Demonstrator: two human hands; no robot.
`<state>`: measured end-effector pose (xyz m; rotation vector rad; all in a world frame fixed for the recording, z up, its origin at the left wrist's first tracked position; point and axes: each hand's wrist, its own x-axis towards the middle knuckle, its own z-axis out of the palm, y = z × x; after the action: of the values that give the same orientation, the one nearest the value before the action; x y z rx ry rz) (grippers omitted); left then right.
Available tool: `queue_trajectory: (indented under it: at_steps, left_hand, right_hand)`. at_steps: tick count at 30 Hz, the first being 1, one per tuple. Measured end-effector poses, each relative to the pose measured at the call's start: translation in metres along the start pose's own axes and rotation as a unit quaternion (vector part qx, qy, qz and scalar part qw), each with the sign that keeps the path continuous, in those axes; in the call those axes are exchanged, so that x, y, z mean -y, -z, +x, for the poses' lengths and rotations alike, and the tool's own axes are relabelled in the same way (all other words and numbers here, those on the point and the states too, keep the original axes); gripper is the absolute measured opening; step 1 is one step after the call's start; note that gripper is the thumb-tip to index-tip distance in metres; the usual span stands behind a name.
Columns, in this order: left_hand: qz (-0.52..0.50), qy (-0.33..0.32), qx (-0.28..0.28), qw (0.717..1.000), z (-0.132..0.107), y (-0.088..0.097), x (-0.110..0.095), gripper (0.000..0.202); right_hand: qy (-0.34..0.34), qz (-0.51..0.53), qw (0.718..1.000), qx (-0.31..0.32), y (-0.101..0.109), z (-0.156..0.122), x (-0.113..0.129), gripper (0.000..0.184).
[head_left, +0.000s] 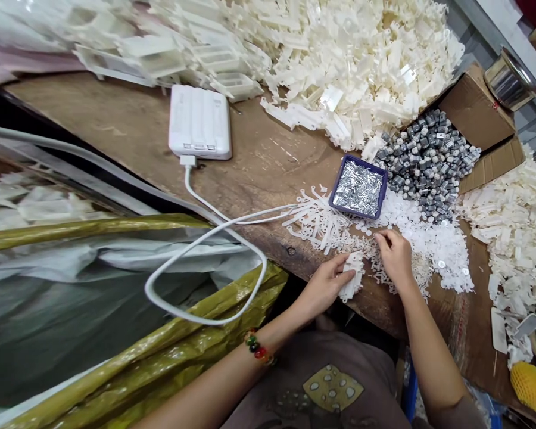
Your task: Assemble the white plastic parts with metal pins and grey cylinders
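Note:
My left hand (328, 280) is closed on a flat white plastic part (352, 277) at the table's front edge. To its right, my right hand (395, 256) has thumb and fingers pinched together above small beige pieces (420, 268); what the pinch holds, if anything, is too small to make out. Just beyond both hands stands a purple tray (383, 196) full of thin metal pins (357, 187). Slim white plastic strips (319, 220) lie left of the tray, and small white discs (451, 256) are heaped on its right.
A white power bank (199, 122) with a looping white cable (205, 319) lies to the left. White plastic parts (361, 53) are piled along the back. Grey pieces (424, 158) spill near a cardboard box (477, 110). At right are more plastic parts (518, 238) and a yellow object (527, 386).

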<state>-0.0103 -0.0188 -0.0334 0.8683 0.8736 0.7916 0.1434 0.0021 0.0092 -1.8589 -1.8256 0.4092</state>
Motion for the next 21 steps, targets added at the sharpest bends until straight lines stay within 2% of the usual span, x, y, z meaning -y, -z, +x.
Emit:
queue_trajectory:
  at_steps: [3, 5, 7, 10, 12, 17, 21]
  left_hand:
    - [-0.011, 0.016, -0.002, 1.0, 0.004, -0.002, 0.007, 0.045]
    - [-0.018, 0.027, -0.001, 0.999, 0.005, -0.002, 0.008, 0.044]
    - [-0.028, 0.036, 0.004, 0.999, 0.006, -0.003, 0.008, 0.041]
    - [-0.046, 0.046, 0.017, 0.998, 0.005, -0.003, 0.004, 0.039]
    - [-0.051, 0.05, 0.027, 0.997, 0.004, -0.004, 0.002, 0.038]
    - [-0.014, 0.025, 0.026, 0.999, 0.002, -0.004, -0.001, 0.036]
    - [0.001, 0.025, 0.02, 0.999, 0.002, -0.002, -0.001, 0.034]
  right_hand:
    - [0.012, -0.087, 0.996, 0.007, -0.008, 0.023, -0.008, 0.014]
    - [0.023, -0.098, 0.995, 0.013, -0.01, 0.028, -0.008, 0.013]
    - [0.01, -0.041, 0.999, 0.013, -0.005, 0.021, -0.007, 0.013]
    - [-0.03, 0.101, 0.992, 0.063, 0.008, -0.002, -0.004, 0.014]
    - [-0.04, 0.149, 0.984, 0.092, 0.012, -0.018, -0.002, 0.014]
    - [0.004, 0.086, 0.992, 0.094, 0.001, -0.04, 0.004, 0.01]
    - [0.034, 0.054, 0.992, 0.112, 0.003, -0.034, -0.003, 0.017]
